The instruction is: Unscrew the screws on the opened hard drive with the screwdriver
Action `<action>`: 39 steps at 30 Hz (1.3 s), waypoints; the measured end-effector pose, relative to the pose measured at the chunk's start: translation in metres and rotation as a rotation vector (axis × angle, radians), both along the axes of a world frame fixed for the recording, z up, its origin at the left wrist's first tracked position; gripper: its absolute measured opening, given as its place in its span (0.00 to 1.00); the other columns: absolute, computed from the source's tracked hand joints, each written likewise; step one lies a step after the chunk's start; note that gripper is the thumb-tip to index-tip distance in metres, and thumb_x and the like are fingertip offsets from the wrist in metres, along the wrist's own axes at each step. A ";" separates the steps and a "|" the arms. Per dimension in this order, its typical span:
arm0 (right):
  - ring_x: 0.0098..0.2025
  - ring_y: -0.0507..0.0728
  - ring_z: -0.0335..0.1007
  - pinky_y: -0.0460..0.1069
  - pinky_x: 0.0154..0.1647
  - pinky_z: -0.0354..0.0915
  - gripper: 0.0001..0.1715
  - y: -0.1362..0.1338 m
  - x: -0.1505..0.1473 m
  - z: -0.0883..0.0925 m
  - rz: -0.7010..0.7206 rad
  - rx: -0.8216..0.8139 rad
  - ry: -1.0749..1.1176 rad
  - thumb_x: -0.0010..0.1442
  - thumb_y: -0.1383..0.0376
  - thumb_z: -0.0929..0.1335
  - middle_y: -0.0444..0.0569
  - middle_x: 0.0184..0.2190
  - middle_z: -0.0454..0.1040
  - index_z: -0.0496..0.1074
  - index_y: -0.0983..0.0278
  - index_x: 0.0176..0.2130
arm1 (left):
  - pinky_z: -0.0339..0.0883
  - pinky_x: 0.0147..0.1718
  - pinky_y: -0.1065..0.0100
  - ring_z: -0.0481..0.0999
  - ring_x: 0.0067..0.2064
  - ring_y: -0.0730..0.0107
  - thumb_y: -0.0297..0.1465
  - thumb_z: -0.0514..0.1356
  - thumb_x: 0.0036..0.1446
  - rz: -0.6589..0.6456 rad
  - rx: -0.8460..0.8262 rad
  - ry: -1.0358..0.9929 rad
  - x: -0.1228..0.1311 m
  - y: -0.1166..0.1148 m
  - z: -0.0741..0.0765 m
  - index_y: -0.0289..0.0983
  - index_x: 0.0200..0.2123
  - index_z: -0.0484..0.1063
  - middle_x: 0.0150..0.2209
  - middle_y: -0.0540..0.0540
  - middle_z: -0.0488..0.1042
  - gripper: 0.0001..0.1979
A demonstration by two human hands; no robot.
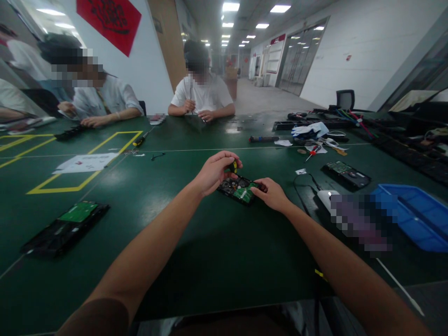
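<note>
A hard drive [242, 193] with a green circuit board and a black frame lies on the green table in front of me. My left hand [217, 171] is closed around the yellow and black handle of a screwdriver [234, 165], held upright over the drive's far left part. The screwdriver's tip is hidden by my fingers. At the drive's right end, my right hand [271, 193] grips the edge between thumb and fingers.
Another drive [75, 221] in a black frame lies at the left, and one more [346, 174] at the right. Beyond my right arm are a blue tray [416, 214] and a phone-like item with a cable. Gloves [311, 130] and tools lie farther back. Two co-workers sit across the table.
</note>
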State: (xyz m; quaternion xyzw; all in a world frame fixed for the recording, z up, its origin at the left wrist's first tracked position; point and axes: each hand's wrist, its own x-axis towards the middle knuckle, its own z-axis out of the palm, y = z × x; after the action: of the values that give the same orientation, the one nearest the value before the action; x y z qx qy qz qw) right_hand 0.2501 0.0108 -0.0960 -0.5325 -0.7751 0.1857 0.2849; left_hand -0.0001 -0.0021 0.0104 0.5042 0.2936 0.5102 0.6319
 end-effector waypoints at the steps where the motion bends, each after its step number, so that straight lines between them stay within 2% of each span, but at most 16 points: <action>1: 0.38 0.56 0.71 0.51 0.40 0.66 0.23 0.000 0.000 0.000 0.000 -0.001 0.000 0.64 0.52 0.71 0.53 0.44 0.75 0.76 0.64 0.52 | 0.70 0.31 0.69 0.77 0.43 0.64 0.29 0.61 0.60 0.008 0.006 0.011 -0.001 0.000 0.000 0.35 0.39 0.74 0.40 0.41 0.77 0.05; 5: 0.38 0.56 0.71 0.51 0.40 0.66 0.22 -0.001 -0.001 0.001 -0.009 -0.002 0.008 0.64 0.52 0.71 0.53 0.44 0.75 0.76 0.63 0.51 | 0.69 0.30 0.70 0.77 0.42 0.65 0.29 0.59 0.60 0.031 0.013 0.037 -0.003 0.000 0.002 0.34 0.40 0.77 0.39 0.40 0.76 0.08; 12: 0.38 0.56 0.71 0.51 0.39 0.66 0.23 0.000 0.000 -0.001 -0.005 -0.002 0.002 0.64 0.51 0.70 0.53 0.45 0.75 0.76 0.64 0.51 | 0.74 0.35 0.66 0.78 0.43 0.65 0.28 0.60 0.62 0.004 0.031 -0.013 -0.002 0.003 -0.001 0.35 0.40 0.75 0.40 0.42 0.76 0.05; 17: 0.39 0.57 0.71 0.51 0.39 0.67 0.21 0.001 0.000 -0.003 -0.008 0.011 0.003 0.64 0.52 0.71 0.53 0.44 0.75 0.77 0.63 0.50 | 0.71 0.32 0.70 0.77 0.42 0.67 0.34 0.64 0.61 0.008 0.067 0.022 0.000 0.001 -0.002 0.35 0.39 0.75 0.41 0.43 0.76 0.07; 24: 0.38 0.56 0.71 0.51 0.41 0.67 0.21 0.000 0.000 -0.001 -0.002 0.012 0.006 0.64 0.52 0.71 0.53 0.44 0.75 0.77 0.63 0.50 | 0.64 0.26 0.73 0.72 0.34 0.74 0.37 0.69 0.57 0.071 0.116 0.132 0.000 0.001 -0.003 0.35 0.37 0.78 0.37 0.44 0.76 0.11; 31: 0.39 0.56 0.71 0.51 0.41 0.67 0.22 -0.001 -0.001 -0.001 -0.007 0.003 0.011 0.64 0.53 0.71 0.53 0.44 0.75 0.76 0.63 0.51 | 0.67 0.28 0.72 0.75 0.37 0.70 0.36 0.68 0.58 0.013 0.108 0.131 -0.001 -0.001 0.000 0.36 0.43 0.76 0.38 0.43 0.77 0.13; 39: 0.39 0.57 0.71 0.52 0.41 0.67 0.23 0.001 0.001 -0.001 0.000 -0.006 0.002 0.64 0.52 0.71 0.53 0.45 0.75 0.76 0.63 0.52 | 0.68 0.30 0.70 0.78 0.40 0.65 0.33 0.66 0.59 0.029 0.024 0.075 -0.001 -0.002 -0.001 0.35 0.38 0.71 0.39 0.40 0.80 0.09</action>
State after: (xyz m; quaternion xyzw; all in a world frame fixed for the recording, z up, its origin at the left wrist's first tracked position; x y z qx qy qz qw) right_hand 0.2509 0.0115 -0.0974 -0.5332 -0.7744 0.1884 0.2839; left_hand -0.0008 -0.0041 0.0089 0.5261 0.3182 0.5034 0.6070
